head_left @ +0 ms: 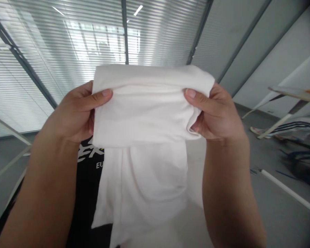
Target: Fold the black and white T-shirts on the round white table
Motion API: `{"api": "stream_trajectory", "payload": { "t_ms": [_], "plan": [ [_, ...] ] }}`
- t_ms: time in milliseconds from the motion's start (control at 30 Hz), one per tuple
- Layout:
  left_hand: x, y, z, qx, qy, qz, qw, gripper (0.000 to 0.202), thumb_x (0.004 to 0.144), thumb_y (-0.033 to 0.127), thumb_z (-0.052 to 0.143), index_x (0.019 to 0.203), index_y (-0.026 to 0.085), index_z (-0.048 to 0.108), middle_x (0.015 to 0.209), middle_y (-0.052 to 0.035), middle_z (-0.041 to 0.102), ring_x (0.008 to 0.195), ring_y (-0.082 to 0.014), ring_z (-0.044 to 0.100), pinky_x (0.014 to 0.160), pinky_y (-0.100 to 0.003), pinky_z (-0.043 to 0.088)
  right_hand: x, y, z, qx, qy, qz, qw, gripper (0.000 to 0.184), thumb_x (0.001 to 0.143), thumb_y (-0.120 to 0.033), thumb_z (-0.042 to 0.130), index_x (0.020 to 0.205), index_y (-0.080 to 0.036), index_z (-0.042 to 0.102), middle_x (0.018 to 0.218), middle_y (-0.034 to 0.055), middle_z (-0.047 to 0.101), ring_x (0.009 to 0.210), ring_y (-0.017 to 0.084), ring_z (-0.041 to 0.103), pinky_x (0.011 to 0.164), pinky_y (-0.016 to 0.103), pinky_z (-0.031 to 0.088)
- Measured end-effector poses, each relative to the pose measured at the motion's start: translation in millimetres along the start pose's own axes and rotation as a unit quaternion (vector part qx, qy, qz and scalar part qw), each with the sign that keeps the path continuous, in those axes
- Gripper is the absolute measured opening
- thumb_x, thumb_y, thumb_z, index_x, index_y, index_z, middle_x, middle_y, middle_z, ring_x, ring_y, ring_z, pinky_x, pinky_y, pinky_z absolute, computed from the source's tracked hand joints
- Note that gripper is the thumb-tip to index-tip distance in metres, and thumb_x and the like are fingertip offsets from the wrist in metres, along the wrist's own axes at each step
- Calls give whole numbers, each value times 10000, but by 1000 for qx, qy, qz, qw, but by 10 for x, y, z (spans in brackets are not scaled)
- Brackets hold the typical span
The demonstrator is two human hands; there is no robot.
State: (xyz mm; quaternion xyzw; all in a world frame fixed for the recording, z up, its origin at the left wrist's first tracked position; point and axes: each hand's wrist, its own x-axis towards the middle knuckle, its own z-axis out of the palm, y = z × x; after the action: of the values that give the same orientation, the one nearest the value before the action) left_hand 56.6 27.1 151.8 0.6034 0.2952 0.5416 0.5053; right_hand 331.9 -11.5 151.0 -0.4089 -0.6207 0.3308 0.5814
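Observation:
A white cotton cloth (144, 113), likely a T-shirt or towel, is held up in front of me with its top part folded over. Its lower part hangs down in loose folds (150, 186). My left hand (77, 113) pinches the cloth's left edge, thumb on the front and fingers behind. My right hand (209, 113) grips the right edge the same way, with the fabric bunched under its fingers. The hanging cloth hides part of the floor.
My black printed T-shirt (86, 182) shows below, behind the cloth. Slatted blinds (51, 44) cover the glass wall ahead. To the right, a white pipe (289, 193) lies on the grey floor near dark cables (299, 165) and a low table (294, 94).

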Motion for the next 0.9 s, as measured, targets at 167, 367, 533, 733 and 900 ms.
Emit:
{"api": "stream_trajectory", "payload": {
  "t_ms": [167,367,533,733,900],
  "plan": [
    [234,-620,-121,114,49,-122,985,378,712,342,766,1014,174,612,758,-29,652,585,-160,647,401,-215,529,204,447,29,-52,-10,103,993,311,702,-339,778,895,-192,584,755,-7,590,605,116,595,409,192,537],
    [334,-1177,-190,104,42,-146,983,423,715,310,744,1077,179,569,1003,-77,634,769,-191,653,492,-336,619,331,918,83,-47,-52,179,981,264,686,-228,744,891,-193,581,844,18,577,756,152,579,523,293,621],
    [326,-1162,-189,46,26,-114,992,476,683,281,747,1107,174,560,1081,-76,622,851,-213,658,605,-411,637,344,986,-5,17,-64,175,982,285,648,-212,736,889,-191,585,900,15,586,837,170,593,669,356,625],
    [302,-1188,-331,15,-22,-88,996,503,567,202,769,1050,158,636,975,-60,687,896,-254,662,743,-435,604,336,1145,-145,74,-140,152,976,314,570,-149,713,864,-191,612,792,-28,612,767,141,602,780,325,557],
    [281,-1075,-646,90,-199,-163,962,312,622,277,706,908,152,722,895,-109,724,885,-265,672,831,-377,542,275,1042,-340,30,-309,155,938,216,584,-180,679,798,-155,667,940,54,688,950,215,617,790,291,508]
  ]
}}
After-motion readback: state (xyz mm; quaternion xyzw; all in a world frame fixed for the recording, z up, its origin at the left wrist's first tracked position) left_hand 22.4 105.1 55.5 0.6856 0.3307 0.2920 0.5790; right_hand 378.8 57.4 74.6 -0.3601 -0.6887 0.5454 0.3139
